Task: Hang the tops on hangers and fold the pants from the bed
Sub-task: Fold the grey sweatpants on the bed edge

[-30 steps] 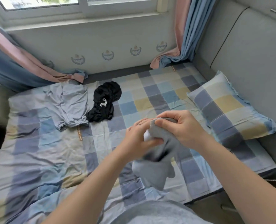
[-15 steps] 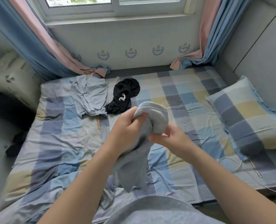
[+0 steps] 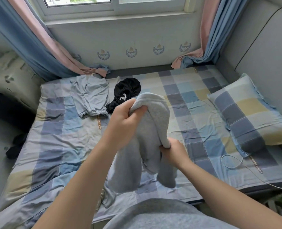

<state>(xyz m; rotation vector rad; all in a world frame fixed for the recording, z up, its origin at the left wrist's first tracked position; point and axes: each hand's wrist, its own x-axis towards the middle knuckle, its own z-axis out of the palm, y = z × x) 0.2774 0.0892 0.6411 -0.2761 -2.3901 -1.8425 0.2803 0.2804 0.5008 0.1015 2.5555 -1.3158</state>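
I hold a grey garment [image 3: 146, 134] in the air above the checked bed [image 3: 57, 146]. My left hand [image 3: 125, 119] grips its bunched top edge, and my right hand [image 3: 173, 151] pinches a lower edge of the same cloth. Its two loose ends hang down toward the bed's near side. A light blue-grey garment [image 3: 90, 96] lies spread at the bed's far left. Beside it a crumpled black garment [image 3: 127, 93] with a white mark lies partly hidden behind my left hand. No hanger is in view.
A checked pillow [image 3: 252, 113] lies at the right against a grey padded headboard [image 3: 260, 52]. A white cable [image 3: 232, 162] trails over the bed's right corner. Pink and blue curtains [image 3: 38, 47] hang by the window. Dark items [image 3: 14, 147] lie on the floor at the left.
My hands have moved apart along the grey garment: the left has risen with the top edge, the right has dropped to a lower edge. The view has shifted left and back.
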